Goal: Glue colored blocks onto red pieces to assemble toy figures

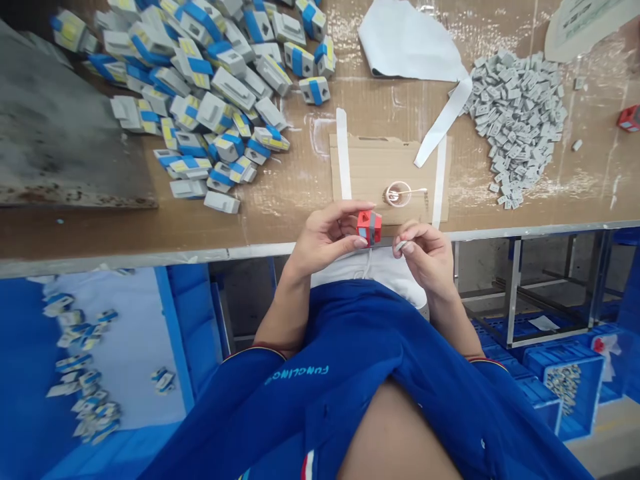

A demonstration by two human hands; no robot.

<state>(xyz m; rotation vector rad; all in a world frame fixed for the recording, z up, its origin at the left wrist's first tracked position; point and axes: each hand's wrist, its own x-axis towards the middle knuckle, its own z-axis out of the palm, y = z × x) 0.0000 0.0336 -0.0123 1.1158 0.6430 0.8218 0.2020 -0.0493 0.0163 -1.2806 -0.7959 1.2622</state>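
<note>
Between the thumb and fingers of my left hand [327, 240] is a small red toy vehicle part [369, 228] with a grey band and a pale window. My right hand [425, 253] pinches a small light-grey plastic piece [401, 245], a short gap to the right of the red part. Both hands are at the table's front edge. Just beyond them, a small round cup [398, 194] with a cotton swab [415, 191] laid across it stands on a cardboard sheet [370, 167] taped down with white strips.
Many grey, blue and yellow toy vehicle parts [200, 100] are heaped at the back left, beside a dark metal plate [65, 127]. A pile of small grey pieces [520, 120] lies right. White cloth [410, 40] is behind the cardboard. Blue bins [570, 380] stand below the table.
</note>
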